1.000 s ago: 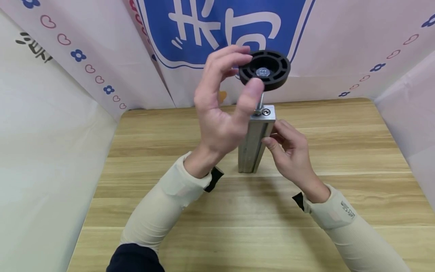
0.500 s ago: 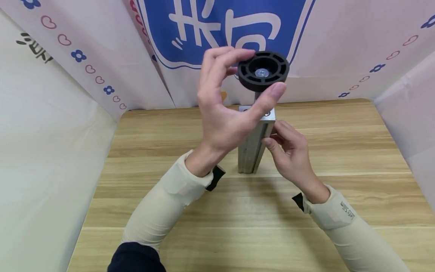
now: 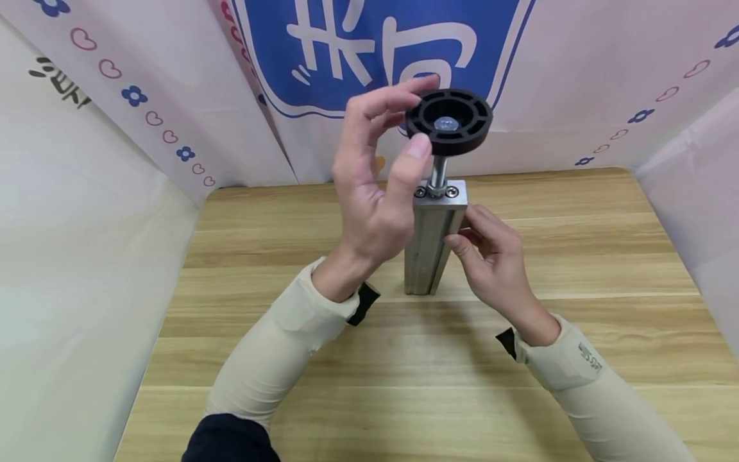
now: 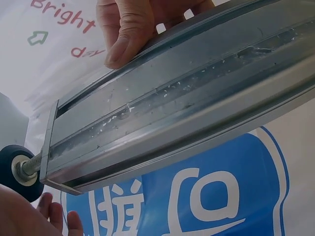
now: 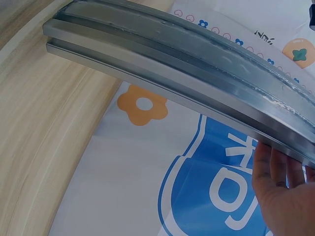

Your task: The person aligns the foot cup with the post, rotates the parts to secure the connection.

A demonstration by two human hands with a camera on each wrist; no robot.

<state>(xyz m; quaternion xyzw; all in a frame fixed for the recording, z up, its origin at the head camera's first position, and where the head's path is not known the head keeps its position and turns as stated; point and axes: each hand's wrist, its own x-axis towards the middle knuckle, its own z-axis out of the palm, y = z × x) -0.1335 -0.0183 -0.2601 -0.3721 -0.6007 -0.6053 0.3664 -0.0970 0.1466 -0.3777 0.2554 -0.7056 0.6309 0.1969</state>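
Note:
An aluminium profile (image 3: 424, 250) stands upright on the table, a screwed plate capping its top. From the plate rises a threaded stem (image 3: 439, 172) bearing a black round levelling foot (image 3: 470, 138) with a bolt head at its centre. My left hand (image 3: 375, 186) curls round the foot's left rim, thumb in front and fingertips behind. Lower down, my right hand (image 3: 493, 256) grips the profile's right side with thumb and fingers. In the left wrist view the profile (image 4: 162, 103) has small bright flecks in its groove, and a nut (image 4: 24, 169) sits by the foot.
The wood-grain table (image 3: 369, 398) ends at a printed backdrop (image 3: 554, 96) with a blue sign just behind the profile. A white side panel (image 3: 86, 256) stands on the left. A dark camera mount (image 3: 364, 303) sits under the left wrist.
My left thumb swept right along the foot's front rim, then came back to its left side. The fingers shifted slightly with it. The right hand and profile have stayed put.

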